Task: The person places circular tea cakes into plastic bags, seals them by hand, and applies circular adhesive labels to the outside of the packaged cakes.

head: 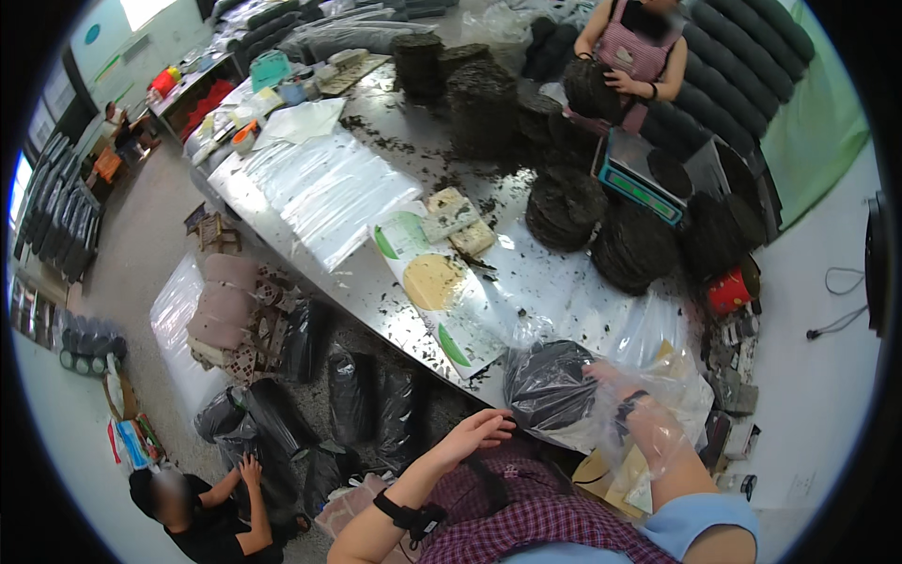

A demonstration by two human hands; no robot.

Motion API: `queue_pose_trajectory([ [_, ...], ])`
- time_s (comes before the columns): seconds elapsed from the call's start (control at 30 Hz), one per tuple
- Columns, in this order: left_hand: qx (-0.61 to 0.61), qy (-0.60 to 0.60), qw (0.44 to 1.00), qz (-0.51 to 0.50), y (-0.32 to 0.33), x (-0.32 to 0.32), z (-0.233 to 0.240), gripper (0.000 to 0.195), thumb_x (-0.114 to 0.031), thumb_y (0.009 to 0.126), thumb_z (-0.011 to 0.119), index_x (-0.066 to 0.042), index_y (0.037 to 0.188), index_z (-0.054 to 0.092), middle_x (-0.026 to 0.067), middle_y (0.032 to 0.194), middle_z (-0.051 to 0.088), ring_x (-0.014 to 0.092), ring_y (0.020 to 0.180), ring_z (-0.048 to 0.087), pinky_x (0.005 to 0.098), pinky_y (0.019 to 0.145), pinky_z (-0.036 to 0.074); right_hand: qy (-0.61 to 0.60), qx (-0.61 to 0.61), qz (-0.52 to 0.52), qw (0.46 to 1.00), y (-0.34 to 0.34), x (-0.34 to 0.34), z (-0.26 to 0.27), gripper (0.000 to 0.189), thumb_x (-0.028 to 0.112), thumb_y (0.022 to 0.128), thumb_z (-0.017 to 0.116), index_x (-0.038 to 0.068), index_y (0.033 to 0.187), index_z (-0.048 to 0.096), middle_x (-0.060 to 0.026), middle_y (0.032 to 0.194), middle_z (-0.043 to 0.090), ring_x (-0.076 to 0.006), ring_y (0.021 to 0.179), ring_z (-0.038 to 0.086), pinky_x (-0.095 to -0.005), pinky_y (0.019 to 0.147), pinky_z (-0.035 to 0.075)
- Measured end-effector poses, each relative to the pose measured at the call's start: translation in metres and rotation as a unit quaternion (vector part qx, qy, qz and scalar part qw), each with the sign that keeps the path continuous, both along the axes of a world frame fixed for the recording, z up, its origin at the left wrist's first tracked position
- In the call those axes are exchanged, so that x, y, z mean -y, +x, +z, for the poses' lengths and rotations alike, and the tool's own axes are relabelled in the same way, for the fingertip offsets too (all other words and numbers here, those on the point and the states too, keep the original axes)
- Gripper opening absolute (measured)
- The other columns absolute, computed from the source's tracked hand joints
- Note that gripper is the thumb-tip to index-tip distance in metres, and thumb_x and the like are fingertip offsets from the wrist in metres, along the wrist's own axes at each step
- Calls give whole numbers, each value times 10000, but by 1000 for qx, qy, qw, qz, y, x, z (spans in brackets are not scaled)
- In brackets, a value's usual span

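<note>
My right hand [612,377] and forearm are inside a clear plastic bag [539,381] at the table's near edge. Its fingers touch a round stack of dark, dried seaweed-like sheets [564,366] in the same bag. Plastic blurs the fingertips, so their grip is unclear. Just left of the bag, my left hand [480,431] hovers in front of my checked apron [507,493], fingers extended and holding nothing. Beyond the bag, two more dark round stacks, one to the left [566,209] and one to the right [634,250], stand on the metal table [324,285].
A digital scale [638,190] stands before a co-worker [634,70] who holds a dark stack. Flat plastic bags [338,183] and a printed sheet [437,282] lie on the table. Black-wrapped bundles [352,381] stand on the floor at left, beside another person [204,500]. A padded chair [225,303] is nearby.
</note>
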State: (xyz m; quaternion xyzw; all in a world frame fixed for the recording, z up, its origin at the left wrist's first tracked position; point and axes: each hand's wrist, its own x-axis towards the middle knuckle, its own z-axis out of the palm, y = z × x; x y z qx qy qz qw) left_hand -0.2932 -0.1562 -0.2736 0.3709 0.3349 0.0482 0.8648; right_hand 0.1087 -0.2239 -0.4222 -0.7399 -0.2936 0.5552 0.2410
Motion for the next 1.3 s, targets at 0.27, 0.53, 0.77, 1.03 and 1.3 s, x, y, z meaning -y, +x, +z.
queue_pose_trajectory([
  [0.27, 223, 83, 927, -291, 52, -5, 63, 464, -253, 981, 478, -47, 1389, 399, 24, 1003, 571, 78, 889, 529, 216, 767, 427, 49, 220, 253, 941, -26, 7, 125, 489, 210, 743, 672, 18, 1183, 577, -140, 1202, 597, -258, 1105, 552, -347, 934, 429],
  [0.53, 329, 215, 897, -200, 112, 21, 124, 506, -230, 924, 537, -63, 1375, 379, 27, 1071, 498, 104, 898, 481, 223, 782, 413, -84, 419, 397, 812, -45, -10, 218, 296, 229, 770, 592, 71, 998, 693, -151, 973, 684, -313, 914, 647, -426, 783, 512],
  [0.77, 232, 330, 891, -207, 147, 65, 144, 488, -138, 870, 644, -41, 1267, 377, 48, 1145, 467, 133, 969, 490, 281, 838, 460, -106, 436, 379, 809, -66, -31, 226, 286, 228, 761, 597, 70, 978, 697, -149, 968, 685, -314, 913, 647, -427, 781, 512],
  [1.03, 141, 390, 907, -69, 133, 67, 142, 314, -177, 873, 653, -61, 1114, 488, 104, 1232, 435, 133, 1044, 504, 292, 843, 460, -22, 475, 328, 816, -57, -34, 192, 281, 231, 757, 602, 69, 965, 699, -148, 962, 685, -313, 912, 647, -428, 780, 511],
  [1.3, 185, 357, 915, -10, 122, 70, 133, 406, -185, 858, 672, -15, 1127, 421, 79, 1130, 445, 143, 987, 498, 280, 820, 473, 58, 491, 301, 815, -55, -51, 177, 276, 234, 753, 606, 68, 952, 701, -147, 957, 686, -312, 911, 648, -429, 779, 511],
])
